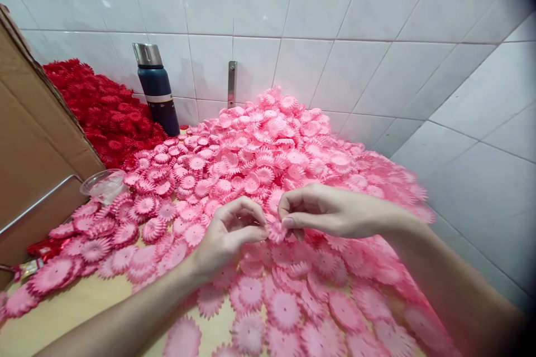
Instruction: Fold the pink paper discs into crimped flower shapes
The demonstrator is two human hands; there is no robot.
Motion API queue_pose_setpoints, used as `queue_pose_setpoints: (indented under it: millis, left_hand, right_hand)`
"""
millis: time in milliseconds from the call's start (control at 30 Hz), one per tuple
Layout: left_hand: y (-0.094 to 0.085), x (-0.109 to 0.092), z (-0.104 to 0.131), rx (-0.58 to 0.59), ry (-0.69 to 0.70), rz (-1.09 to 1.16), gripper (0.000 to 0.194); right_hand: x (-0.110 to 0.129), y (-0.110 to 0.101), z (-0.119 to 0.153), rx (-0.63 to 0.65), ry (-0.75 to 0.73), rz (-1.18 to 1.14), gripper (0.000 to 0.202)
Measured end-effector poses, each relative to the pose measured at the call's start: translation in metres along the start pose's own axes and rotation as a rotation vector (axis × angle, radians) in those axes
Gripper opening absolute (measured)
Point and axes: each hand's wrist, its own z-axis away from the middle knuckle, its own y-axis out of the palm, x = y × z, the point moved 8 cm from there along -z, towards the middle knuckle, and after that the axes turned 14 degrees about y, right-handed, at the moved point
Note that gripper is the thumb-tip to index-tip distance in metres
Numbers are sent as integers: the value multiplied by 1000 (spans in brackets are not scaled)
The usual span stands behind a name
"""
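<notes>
Between my two hands is a small pink scalloped flower disc (276, 231), pinched at its edges. My left hand (232, 230) is closed, thumb and index finger on the disc's left side. From the right, my right hand (316, 211) grips the same disc between thumb and fingers. Around and beneath them spreads a large heap of pink flower discs (268, 145), each with a fringed rim and some with a tiny centre hole. Looser discs (285, 308) lie flat on the yellowish tabletop (84, 307) near my forearms.
At the left stands a cardboard box (37, 139), with a pile of red fringed pieces (104, 111) behind it. A dark blue bottle (157, 92) stands by the tiled wall (259, 0). A clear plastic cup (104, 185) sits among the discs. A metal bracket (231, 83) is on the wall.
</notes>
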Motion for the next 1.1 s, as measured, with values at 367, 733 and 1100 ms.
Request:
queue_pose_setpoints:
  millis: [367,733,1100]
  left_hand:
    - [-14,8,1,-198,-98,-17,5]
    - [-20,11,0,-277,-87,13,5]
    - [-13,5,-2,-129,9,-156,16]
  right_hand:
    - [-11,-29,14,-284,124,220,28]
    - [6,-55,32,-661,-69,219,15]
    - [17,-27,13,-470,-168,243,14]
